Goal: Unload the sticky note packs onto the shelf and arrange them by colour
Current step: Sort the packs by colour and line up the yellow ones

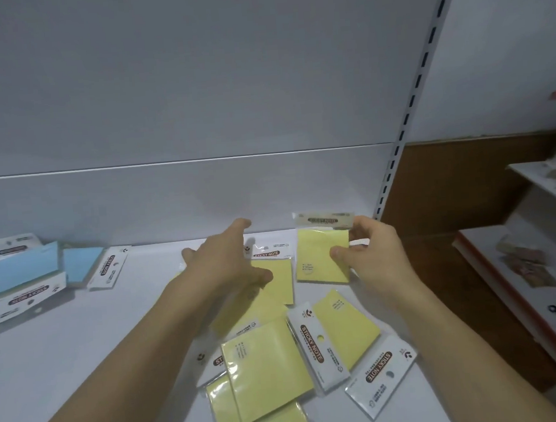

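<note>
Yellow sticky note packs [266, 378], each pad sealed in a clear sleeve with a white header card, lie overlapping on the white shelf [82, 359]. Farther back, the right grip [370, 253] pinches one yellow pack [318, 257] by its edge, while the left grip [227, 261] hovers, fingers spread, over the heap. Blue packs [18, 271] sit far left.

A slotted upright [406, 124] stands beside cluttered side shelves [516, 303].

On the white shelf [82, 359], the right hand [370, 257] pinches a yellow sticky note pack [320, 257] while the left hand [227, 258] hovers flat over loose yellow packs [266, 378], blue packs [25, 270] lying far left.
</note>
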`<action>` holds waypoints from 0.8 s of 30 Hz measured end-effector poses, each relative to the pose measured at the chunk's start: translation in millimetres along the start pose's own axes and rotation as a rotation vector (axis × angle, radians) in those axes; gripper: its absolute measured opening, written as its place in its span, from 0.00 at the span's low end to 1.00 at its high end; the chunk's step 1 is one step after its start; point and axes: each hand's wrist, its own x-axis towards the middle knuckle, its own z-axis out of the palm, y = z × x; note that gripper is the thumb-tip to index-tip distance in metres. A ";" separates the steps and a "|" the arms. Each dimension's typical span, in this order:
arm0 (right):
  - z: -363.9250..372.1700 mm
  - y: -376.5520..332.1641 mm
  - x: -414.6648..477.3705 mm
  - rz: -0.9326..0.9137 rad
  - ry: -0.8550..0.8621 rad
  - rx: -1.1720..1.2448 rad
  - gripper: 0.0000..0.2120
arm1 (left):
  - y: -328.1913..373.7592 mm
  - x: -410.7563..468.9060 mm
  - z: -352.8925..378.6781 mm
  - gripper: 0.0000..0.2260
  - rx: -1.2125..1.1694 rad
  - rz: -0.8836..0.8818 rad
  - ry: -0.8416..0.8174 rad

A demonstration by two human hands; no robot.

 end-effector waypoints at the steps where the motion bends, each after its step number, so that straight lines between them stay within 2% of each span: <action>1: -0.8 1.9 2.2 0.006 -0.007 -0.033 0.14 | 0.6 -0.3 -1.0 0.43 -0.006 -0.005 -0.003; 5: -3.4 4.0 7.4 -0.007 -0.022 -0.129 0.15 | -1.5 -7.6 -0.3 0.40 0.159 -0.018 -0.008; 8: -0.6 5.4 5.4 0.003 -0.060 -0.150 0.20 | -1.6 -8.1 1.5 0.42 0.204 -0.022 -0.018; 11: 2.1 6.8 4.0 0.023 -0.096 -0.073 0.22 | 0.3 -6.7 4.7 0.44 0.168 -0.007 0.000; 13: 1.4 4.9 4.1 0.001 -0.088 -0.085 0.23 | -4.7 -7.3 3.8 0.43 0.002 -0.041 -0.002; 14: 1.4 3.8 4.0 -0.007 -0.081 -0.076 0.24 | -9.1 -6.6 2.3 0.39 -0.126 -0.062 -0.007; 17: 6.6 3.9 1.2 0.024 -0.087 0.083 0.24 | -24.5 -3.1 -3.6 0.14 -0.481 -0.035 -0.007; 20: 7.7 3.0 0.3 0.020 -0.096 0.128 0.22 | -37.5 0.5 -12.3 0.10 -0.612 0.059 0.080; 24: 2.2 -10.5 15.5 -0.067 -0.055 -0.023 0.17 | -58.7 7.8 -19.1 0.04 -0.702 0.027 0.245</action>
